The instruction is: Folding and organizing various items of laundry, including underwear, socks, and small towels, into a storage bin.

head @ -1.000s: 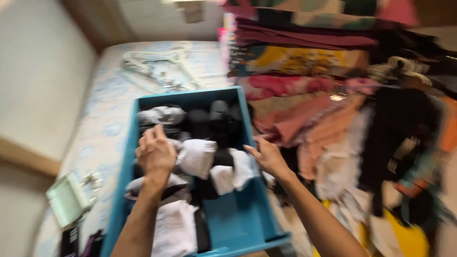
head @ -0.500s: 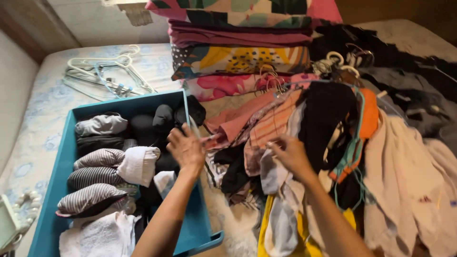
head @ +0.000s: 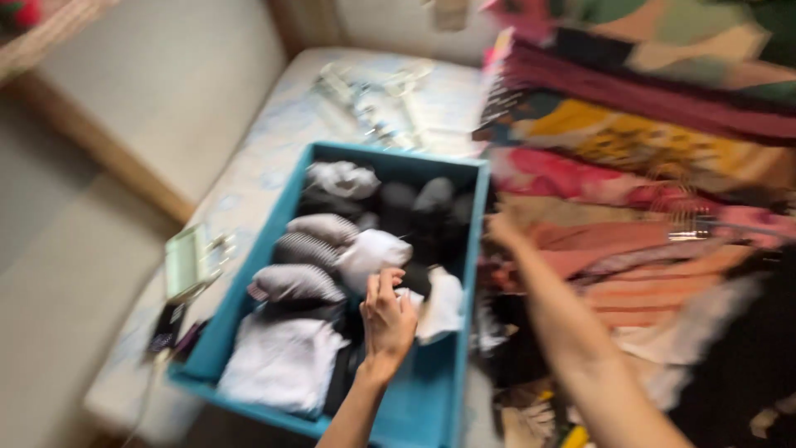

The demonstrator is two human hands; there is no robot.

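Note:
The picture is blurred by motion. A blue box (head: 467,274) stands on the bed, filled with rolled cloth items: striped grey rolls (head: 303,253), a white roll (head: 373,249), dark rolls (head: 414,203) and folded white cloth (head: 282,365). My left hand (head: 388,319) is inside the box near its right side, fingers closed on a small white cloth (head: 439,303). My right hand (head: 502,228) is just outside the box's right wall, at the edge of a heap of pink and orange clothes (head: 630,265); its fingers are too blurred to read.
Folded patterned fabrics (head: 647,141) are stacked behind the heap. Pale clothes hangers (head: 373,99) lie on the mattress beyond the box. A small pale green case (head: 186,261) and dark small items (head: 170,332) sit left of the box, near the bed's edge. Floor lies at the left.
The view swung left. My left hand moved from the box's right rim down into the box among the white cloths. My right hand left the clothes heap and came toward the box's wall.

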